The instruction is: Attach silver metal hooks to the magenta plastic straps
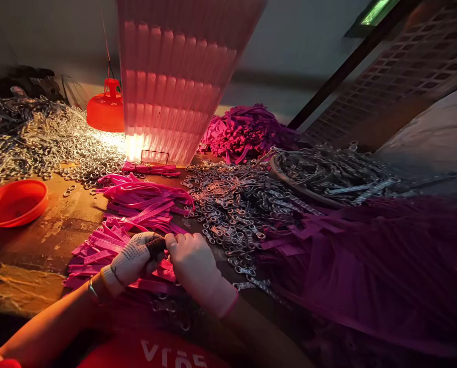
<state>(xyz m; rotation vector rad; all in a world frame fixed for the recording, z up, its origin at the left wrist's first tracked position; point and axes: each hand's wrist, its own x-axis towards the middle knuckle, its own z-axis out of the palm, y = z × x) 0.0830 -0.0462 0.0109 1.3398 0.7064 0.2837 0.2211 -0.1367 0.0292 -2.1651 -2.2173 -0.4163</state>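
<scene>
Both hands meet at lower centre of the frame, over a pile of pink straps (98,251) on the worktop (65,204). Left hand (132,258): dotted pale glove, dark at the fingers. Right hand (193,263): plain pale glove, pink cuff.

Fingers: bent inward on both hands, tips close together. What lies between them is hidden; cannot tell whether they pinch a strap, a metal clasp or nothing.

Supply: pink straps directly under and above the hands; metal clasps (232,202) heaped just right of centre, a few loose ones beside the right wrist. Purple straps (366,276) fill the lower right. Red lamp (104,112) at upper left; light falls off towards the right.

Handling, as judged: small work suits a steady left grip, with the right fingers doing the fine turning. Bring the tips towards the lamp side if the detail is hard to see. Keep strap ends flat and untwisted. Lift one piece clear of the pile; clasps probably snag on each other, so separate singly rather than tug.
</scene>
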